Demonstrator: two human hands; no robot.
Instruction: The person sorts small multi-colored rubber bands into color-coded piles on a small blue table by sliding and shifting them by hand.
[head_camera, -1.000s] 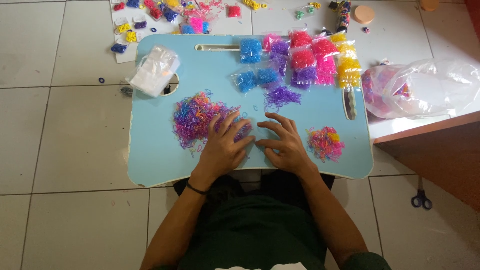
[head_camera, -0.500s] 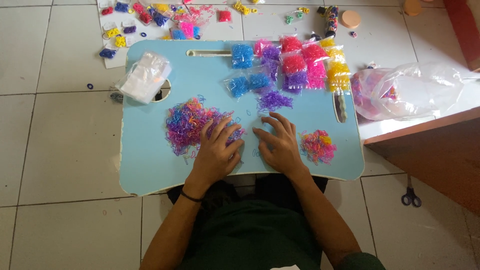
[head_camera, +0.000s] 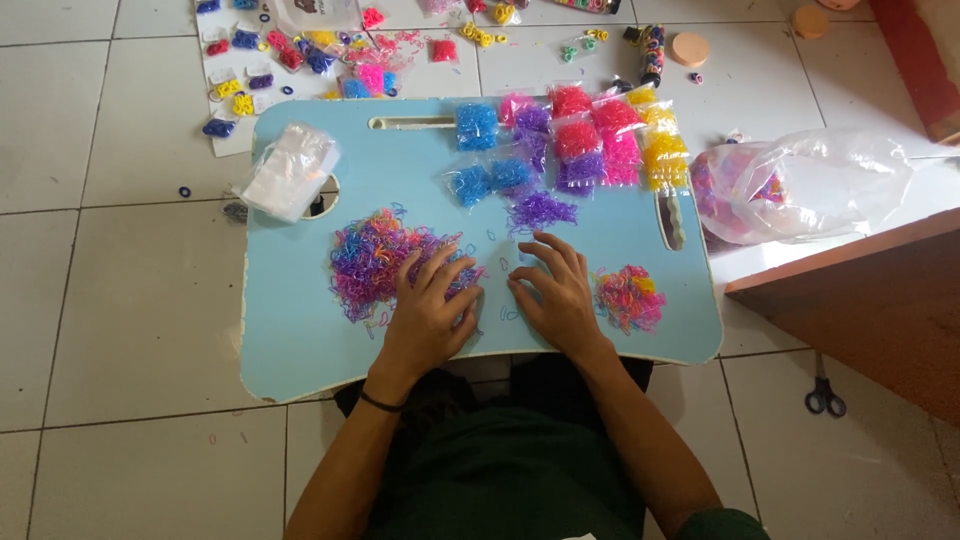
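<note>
A light blue lap table (head_camera: 300, 340) stands on the tiled floor over my legs. My left hand (head_camera: 428, 310) lies flat on it with fingers spread, its fingertips at the right edge of a large mixed pile of small rubber bands (head_camera: 375, 262). My right hand (head_camera: 555, 292) rests flat beside it, fingers apart, among a few loose bands. A smaller pink and yellow pile (head_camera: 630, 297) lies just right of my right hand. A loose purple heap (head_camera: 540, 211) sits beyond my right fingertips. Neither hand holds anything.
Small bags of sorted bands in blue (head_camera: 477, 126), pink, purple and yellow (head_camera: 665, 150) lie at the table's far side. A stack of clear empty bags (head_camera: 290, 170) sits far left. A big plastic bag (head_camera: 810, 185) lies right; scissors (head_camera: 824, 392) on the floor.
The view has shifted slightly. Both hands stay flat on the table in nearly the same spot, fingers spread among the loose bands.
</note>
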